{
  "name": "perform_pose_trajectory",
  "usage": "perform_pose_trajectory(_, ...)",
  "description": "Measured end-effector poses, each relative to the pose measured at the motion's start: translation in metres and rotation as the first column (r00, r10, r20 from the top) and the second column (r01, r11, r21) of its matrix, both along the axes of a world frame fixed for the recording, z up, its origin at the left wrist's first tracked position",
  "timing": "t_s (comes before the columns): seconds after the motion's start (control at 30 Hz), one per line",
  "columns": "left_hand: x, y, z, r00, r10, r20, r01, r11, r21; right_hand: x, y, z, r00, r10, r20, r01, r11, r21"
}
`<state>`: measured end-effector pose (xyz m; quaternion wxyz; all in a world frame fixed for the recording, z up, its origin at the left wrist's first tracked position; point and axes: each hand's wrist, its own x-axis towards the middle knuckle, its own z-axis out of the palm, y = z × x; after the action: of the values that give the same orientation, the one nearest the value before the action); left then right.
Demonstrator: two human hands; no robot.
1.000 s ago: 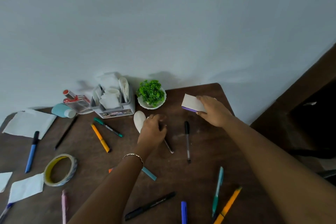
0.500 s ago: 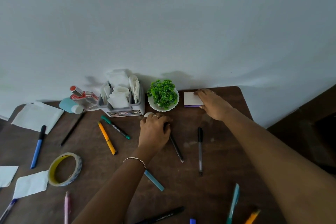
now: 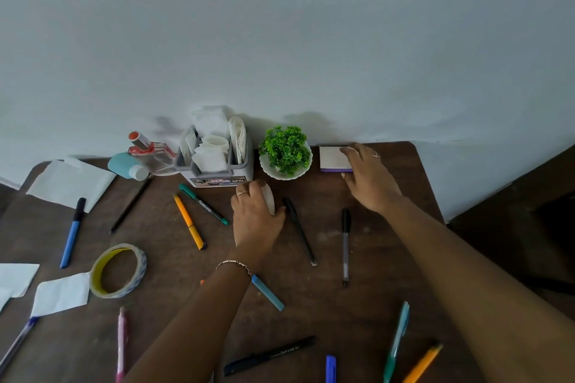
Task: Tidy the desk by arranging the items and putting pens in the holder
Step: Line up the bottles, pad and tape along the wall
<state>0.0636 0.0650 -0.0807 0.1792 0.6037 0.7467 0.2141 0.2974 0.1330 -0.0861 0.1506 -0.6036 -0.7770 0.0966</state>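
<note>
A: Where is the holder [image 3: 214, 176]?

B: About eleven o'clock on the desk [image 3: 174, 305], against the wall. Folded white paper fills its top, so anything deeper inside is hidden.

A: And the pens?

B: They lie loose on the wood. The green marker [image 3: 203, 204] and the orange pen [image 3: 189, 222] lie at seven o'clock of the holder, and the black pen [image 3: 300, 232] and the clear pen [image 3: 345, 246] at four o'clock. The light-blue pen [image 3: 267, 292] runs under the left forearm and only one end shows. At six o'clock the frame cuts off the dark-blue pen [image 3: 330, 368], the teal pen [image 3: 396, 342] and the pink pen [image 3: 120, 345].

A: What about the hands?

B: The left hand [image 3: 256, 221] is at five o'clock of the holder, fingers curled round a white rounded object [image 3: 269, 199]. Most of it is covered, so I cannot name it. The thumb sits just beside the black pen's cap. The right hand [image 3: 370, 180] is at one o'clock — fingers lie across the top of the white notepad [image 3: 331, 158] (purple along its near edge), thumb against that edge, pinching it flat on the desk.

A: What else is there?

B: A potted plant [image 3: 284, 148] stands between holder and notepad. A tape roll [image 3: 118, 270] lies at eight o'clock.
</note>
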Motion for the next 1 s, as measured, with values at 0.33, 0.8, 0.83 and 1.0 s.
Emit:
perform_pose_trajectory(0.33, -0.014, -0.02, 0.023, 0.952, 0.153, 0.267, -0.146, 0.988, -0.048, -0.05, -0.075, 0.017, 0.997, 0.083, 0.004, -0.081, 0.961, 0.266)
perform_pose_trajectory(0.8, -0.103, -0.073, 0.077, 0.806, 0.171, 0.567, -0.268, 0.959, 0.092, -0.188, -0.093, 0.066, 0.881, 0.399, -0.253, -0.396, 0.916, 0.068)
perform_pose_trajectory(0.83, -0.108, -0.074, 0.081, 0.801, 0.175, 0.573, -0.278, 0.956, 0.096, -0.197, -0.092, 0.068, 0.879, 0.379, -0.288, -0.384, 0.922, 0.04)
perform_pose_trajectory(1.0, -0.139, -0.084, 0.091, 0.794, 0.186, 0.579, -0.287, 0.954, 0.086, -0.231, -0.088, 0.073, 0.849, 0.356, -0.39, -0.421, 0.903, -0.091)
